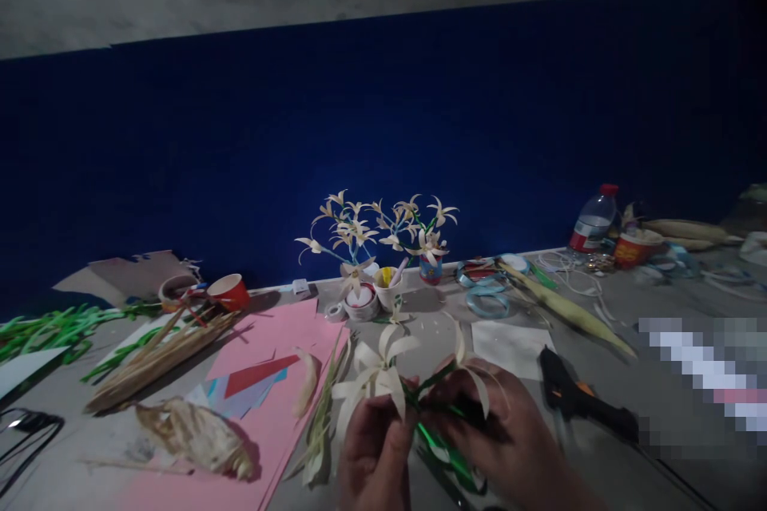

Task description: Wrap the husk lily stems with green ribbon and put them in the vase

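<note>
Left hand [377, 447], right hand [506, 431], stems [439, 377] between

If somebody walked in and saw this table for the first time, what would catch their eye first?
Probably the pale flowers on green stems, held between the left hand and right hand at the front. Behind them, similar blooms stand out against the dark blue panel. Bright pink paper to the left would likely come next.
</note>
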A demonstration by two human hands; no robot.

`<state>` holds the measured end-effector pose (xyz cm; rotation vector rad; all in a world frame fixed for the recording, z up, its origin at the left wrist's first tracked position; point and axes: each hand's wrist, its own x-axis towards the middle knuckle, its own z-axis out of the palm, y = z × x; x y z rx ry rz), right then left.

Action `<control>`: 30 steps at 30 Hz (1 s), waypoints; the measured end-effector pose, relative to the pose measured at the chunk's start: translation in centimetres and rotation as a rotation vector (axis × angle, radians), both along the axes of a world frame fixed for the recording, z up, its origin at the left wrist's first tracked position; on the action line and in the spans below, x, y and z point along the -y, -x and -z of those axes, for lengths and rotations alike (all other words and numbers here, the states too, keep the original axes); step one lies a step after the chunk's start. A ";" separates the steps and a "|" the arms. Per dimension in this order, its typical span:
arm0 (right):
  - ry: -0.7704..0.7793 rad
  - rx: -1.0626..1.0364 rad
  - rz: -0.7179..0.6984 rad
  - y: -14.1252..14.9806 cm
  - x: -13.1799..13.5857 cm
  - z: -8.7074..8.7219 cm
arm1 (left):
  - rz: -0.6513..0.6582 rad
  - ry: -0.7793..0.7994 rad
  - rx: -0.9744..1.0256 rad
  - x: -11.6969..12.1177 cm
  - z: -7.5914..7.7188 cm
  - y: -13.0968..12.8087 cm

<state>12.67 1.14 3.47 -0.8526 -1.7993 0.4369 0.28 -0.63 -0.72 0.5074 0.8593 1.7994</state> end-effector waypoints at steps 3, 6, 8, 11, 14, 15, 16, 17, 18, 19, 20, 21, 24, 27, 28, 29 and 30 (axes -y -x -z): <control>-0.020 -0.026 -0.031 0.0 0.0 0.1 | -0.015 -0.027 0.017 -0.1 0.0 -0.2; 0.034 -0.096 -0.063 0.1 0.1 0.3 | -0.050 -0.014 -0.009 -0.2 -0.2 -0.4; 0.026 -0.106 -0.087 0.2 0.1 0.2 | -0.070 -0.016 -0.021 -0.2 -0.3 -0.6; -0.014 -0.072 -0.058 0.6 0.2 -0.2 | -0.101 0.003 -0.047 -0.1 -0.1 -0.6; -0.008 -0.062 -0.055 0.7 0.2 -0.7 | -0.172 0.094 -0.043 0.1 0.2 -0.3; -0.001 -0.057 -0.076 0.7 0.2 -0.8 | -0.186 0.118 -0.040 0.1 0.3 -0.2; 0.007 -0.047 -0.097 0.6 0.2 -0.7 | -0.185 0.133 -0.045 0.2 0.2 -0.1; 0.012 -0.043 -0.106 0.5 0.2 -0.6 | -0.174 0.135 -0.055 0.2 0.1 0.0; 0.003 -0.043 -0.095 0.5 0.2 -0.5 | -0.156 0.122 -0.065 0.2 -0.2 0.1; -0.007 -0.033 -0.071 0.4 0.3 -0.3 | -0.132 0.098 -0.073 0.2 -0.5 0.1; -0.028 -0.015 -0.035 0.3 0.3 -0.1 | -0.111 0.068 -0.076 0.1 -0.8 0.0; -0.064 0.014 0.003 0.3 0.3 0.1 | -0.097 0.039 -0.071 0.1 -1.2 0.0; -0.217 0.129 0.110 0.4 0.2 0.4 | -0.078 -0.006 -0.066 0.1 -2.1 -0.2; -0.292 0.148 0.129 0.5 0.2 0.5 | -0.081 0.031 -0.123 0.1 -2.2 0.0; -0.273 0.138 0.107 0.5 0.2 0.6 | -0.087 0.035 -0.154 0.1 -2.0 0.1; -0.238 0.128 0.075 0.5 0.2 0.6 | -0.096 0.032 -0.186 0.1 -1.9 0.2; -0.189 0.122 0.044 0.5 0.2 0.6 | -0.102 0.024 -0.218 0.1 -1.7 0.4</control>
